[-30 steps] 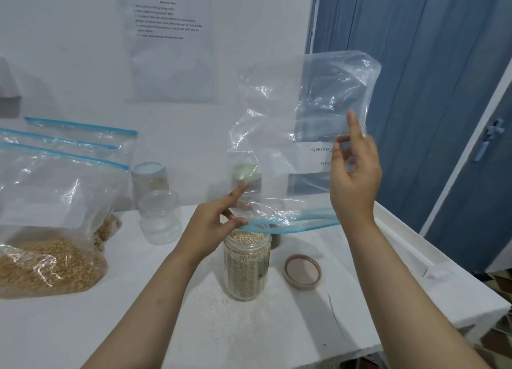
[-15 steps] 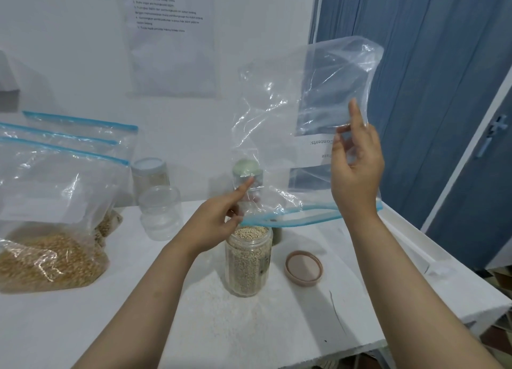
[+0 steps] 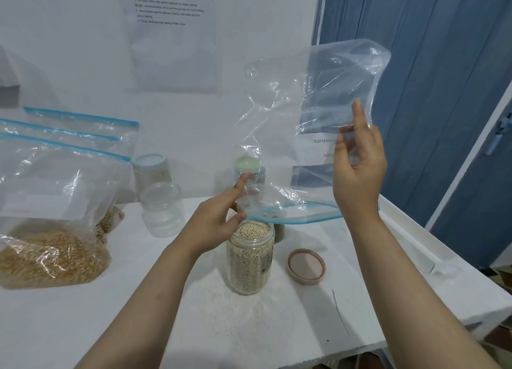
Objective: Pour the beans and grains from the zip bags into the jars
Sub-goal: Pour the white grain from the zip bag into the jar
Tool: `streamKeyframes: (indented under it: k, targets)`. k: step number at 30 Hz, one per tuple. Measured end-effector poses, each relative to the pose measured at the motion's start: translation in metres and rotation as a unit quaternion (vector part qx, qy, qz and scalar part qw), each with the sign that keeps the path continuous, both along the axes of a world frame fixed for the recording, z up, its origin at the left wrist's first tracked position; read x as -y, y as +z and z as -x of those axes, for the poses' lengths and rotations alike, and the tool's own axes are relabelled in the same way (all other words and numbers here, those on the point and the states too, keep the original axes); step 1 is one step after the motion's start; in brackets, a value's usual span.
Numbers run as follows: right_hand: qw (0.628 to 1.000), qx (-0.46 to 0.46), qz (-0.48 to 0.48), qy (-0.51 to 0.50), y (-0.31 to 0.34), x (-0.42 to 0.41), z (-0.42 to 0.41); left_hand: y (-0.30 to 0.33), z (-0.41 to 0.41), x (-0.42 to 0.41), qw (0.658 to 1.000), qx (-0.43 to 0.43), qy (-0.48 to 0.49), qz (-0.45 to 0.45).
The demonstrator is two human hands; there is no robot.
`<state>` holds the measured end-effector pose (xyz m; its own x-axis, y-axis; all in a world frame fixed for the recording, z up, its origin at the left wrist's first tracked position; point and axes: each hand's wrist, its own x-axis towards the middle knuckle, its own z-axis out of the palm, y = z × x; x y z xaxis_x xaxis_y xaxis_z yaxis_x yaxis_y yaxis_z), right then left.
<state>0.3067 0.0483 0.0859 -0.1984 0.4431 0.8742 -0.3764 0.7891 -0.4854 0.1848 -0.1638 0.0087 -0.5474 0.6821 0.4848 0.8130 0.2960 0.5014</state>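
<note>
An empty clear zip bag (image 3: 307,113) hangs upside down, its blue zip mouth just above an open jar (image 3: 250,258) filled to the brim with small pale grains. My left hand (image 3: 219,219) pinches the bag's mouth at the left end, beside the jar's rim. My right hand (image 3: 357,163) grips the bag's right side higher up, near its printed label. The jar's brown lid (image 3: 306,266) lies on the white table (image 3: 277,327) to the jar's right.
At the left stand several zip bags (image 3: 52,202), the front one holding golden grain. An empty clear jar (image 3: 162,208) and a lidded jar (image 3: 151,169) sit behind it. A green-lidded jar (image 3: 247,165) shows through the bag. A blue door is at the right.
The bag stays inverted over the jar while both hands hold it; its upper end has sagged slightly lower and the right hand shifted a little. No grains fall.
</note>
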Motion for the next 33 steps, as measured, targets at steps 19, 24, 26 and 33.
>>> streamKeyframes:
  k: [19, 24, 26, 33]
  targets:
    - [0.990, 0.060, 0.103, -0.069, -0.020, -0.002, -0.015, 0.017, -0.015, -0.031, 0.929, 0.208, 0.027, -0.304]
    - [0.974, 0.097, 0.171, -0.111, -0.026, -0.013, -0.026, 0.017, -0.011, -0.042, 0.913, 0.202, 0.053, -0.349]
    - [0.963, 0.131, 0.197, -0.128, -0.029, -0.018, -0.030, 0.018, -0.012, -0.045, 0.914, 0.185, 0.065, -0.355]
    - [0.907, 0.324, 0.234, -0.134, -0.038, -0.049, -0.044, 0.028, -0.038, -0.073, 0.912, 0.201, -0.017, -0.357]
